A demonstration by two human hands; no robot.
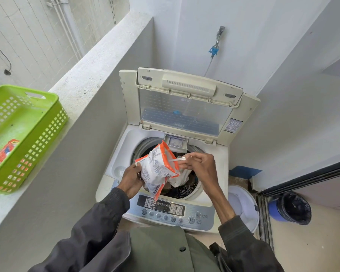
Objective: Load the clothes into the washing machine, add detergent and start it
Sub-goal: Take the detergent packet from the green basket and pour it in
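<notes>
A top-loading washing machine (114,160) stands with its lid (185,112) raised. Dark and white clothes (183,185) fill the drum. Over the drum my left hand (132,177) grips an orange and white detergent pouch (157,169) by its left side, with the pouch's open mouth turned up and to the right. My right hand (200,165) pinches the handle of a white scoop (178,159) whose far end reaches into the pouch's mouth. A small detergent drawer (176,142) sits open at the back rim. The control panel (171,211) runs along the front.
A green plastic basket (33,138) on the left ledge holds another orange detergent packet (4,156). A tap (217,41) is on the wall behind the machine. A white laundry basket (243,205) and a blue bin (289,209) stand on the floor at right.
</notes>
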